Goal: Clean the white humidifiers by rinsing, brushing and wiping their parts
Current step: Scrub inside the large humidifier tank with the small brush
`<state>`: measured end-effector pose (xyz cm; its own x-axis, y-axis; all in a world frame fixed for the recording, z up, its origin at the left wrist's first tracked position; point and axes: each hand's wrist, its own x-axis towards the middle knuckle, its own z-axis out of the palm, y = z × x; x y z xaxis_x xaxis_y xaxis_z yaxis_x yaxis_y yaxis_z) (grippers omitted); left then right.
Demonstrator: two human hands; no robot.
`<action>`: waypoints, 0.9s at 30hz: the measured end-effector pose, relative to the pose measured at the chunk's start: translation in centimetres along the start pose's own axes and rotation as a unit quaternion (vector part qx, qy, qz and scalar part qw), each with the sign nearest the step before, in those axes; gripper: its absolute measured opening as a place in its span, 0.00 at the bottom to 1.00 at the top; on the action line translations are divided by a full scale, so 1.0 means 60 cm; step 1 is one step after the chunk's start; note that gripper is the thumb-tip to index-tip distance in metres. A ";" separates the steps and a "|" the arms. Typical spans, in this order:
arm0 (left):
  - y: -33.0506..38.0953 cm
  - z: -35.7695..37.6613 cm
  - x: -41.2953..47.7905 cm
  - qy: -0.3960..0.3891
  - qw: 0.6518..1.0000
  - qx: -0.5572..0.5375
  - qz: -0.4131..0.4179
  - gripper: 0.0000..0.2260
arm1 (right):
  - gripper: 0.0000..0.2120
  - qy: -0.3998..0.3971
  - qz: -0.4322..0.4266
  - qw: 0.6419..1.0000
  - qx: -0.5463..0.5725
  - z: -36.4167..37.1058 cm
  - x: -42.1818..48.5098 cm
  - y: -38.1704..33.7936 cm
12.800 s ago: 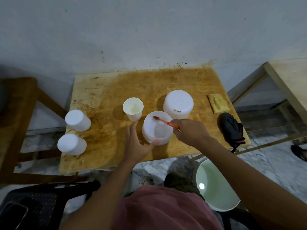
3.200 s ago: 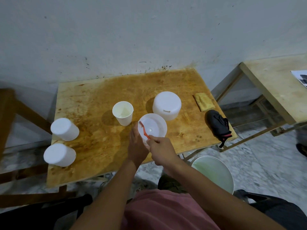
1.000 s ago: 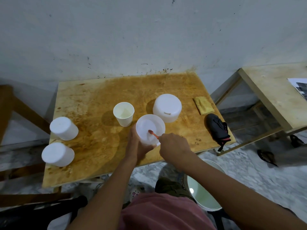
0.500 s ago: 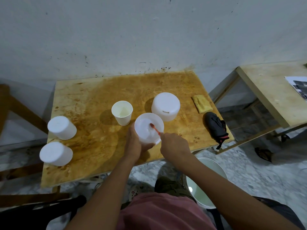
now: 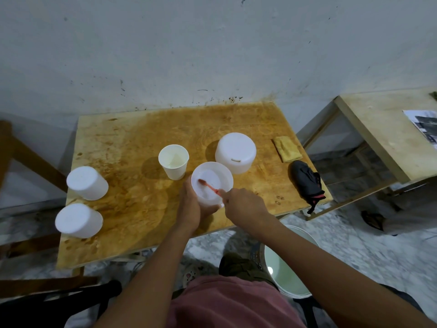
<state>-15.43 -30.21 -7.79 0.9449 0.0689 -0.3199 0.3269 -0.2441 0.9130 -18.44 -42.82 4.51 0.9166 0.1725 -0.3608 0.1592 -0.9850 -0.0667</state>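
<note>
Open tank: the white humidifier tank (image 5: 224,172) is facing mouth-up over the front part of the wooden table (image 5: 130,143), between the two hands. Whether its base is touching the wood cannot be told.
Left hand: the left hand (image 5: 189,207) is curling round the tank's near-left wall, holding it.
Right hand: the right hand (image 5: 243,204) is gripping the handle of the red toothbrush (image 5: 208,185), just right of the tank.
Brush head: it is reaching inside the tank, toward the left inner wall.
Paper cup: the paper cup (image 5: 173,162) is standing upright just beyond the tank on the left, with pale liquid inside.
Large cover: the upturned white cover (image 5: 235,152) is standing just behind the tank on the right.
Left edge: the far white part (image 5: 87,183) and the near white part (image 5: 78,220) are sitting upside down, well apart from the hands.
Right edge: the yellow cloth (image 5: 286,149) and the black bundle (image 5: 306,183) are lying near each other.
Floor: the white bucket (image 5: 288,268) is standing below, partly hidden by the right forearm.
</note>
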 end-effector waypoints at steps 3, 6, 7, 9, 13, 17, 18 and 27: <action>-0.003 -0.003 -0.005 0.003 1.000 -0.031 -0.004 0.51 | 0.24 0.026 0.062 0.997 -0.035 -0.016 0.007 0.012; -0.002 -0.006 -0.005 -0.002 0.999 0.045 0.014 0.51 | 0.14 -0.003 0.080 0.994 -0.071 -0.036 0.002 0.014; -0.002 -0.006 -0.005 -0.002 0.996 0.080 0.028 0.51 | 0.14 -0.011 0.076 0.994 -0.073 -0.041 0.001 0.014; -0.004 -0.006 -0.005 -0.004 0.993 0.103 0.057 0.51 | 0.14 -0.033 0.061 0.997 -0.040 -0.044 0.003 0.011; -0.004 -0.006 -0.003 0.000 0.994 0.101 0.052 0.50 | 0.17 -0.029 0.010 1.000 0.005 -0.023 0.005 -0.003; 0.028 -0.008 -0.025 -0.004 0.999 -0.033 0.000 0.47 | 0.17 0.014 0.018 1.000 0.020 0.000 0.011 0.005; 0.036 -0.010 -0.031 0.003 0.997 -0.070 -0.013 0.48 | 0.17 0.007 0.013 0.999 0.034 0.003 0.014 0.004; 0.036 -0.010 -0.032 -0.005 0.995 -0.100 -0.020 0.57 | 0.18 0.003 0.051 0.998 -0.025 -0.027 0.024 0.031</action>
<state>-16.50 -30.27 -5.05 0.9311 0.0649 -0.3590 0.3621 -0.0439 0.9311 -16.23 -44.41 5.36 0.9311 0.0708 -0.3580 0.0820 -0.9965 0.0163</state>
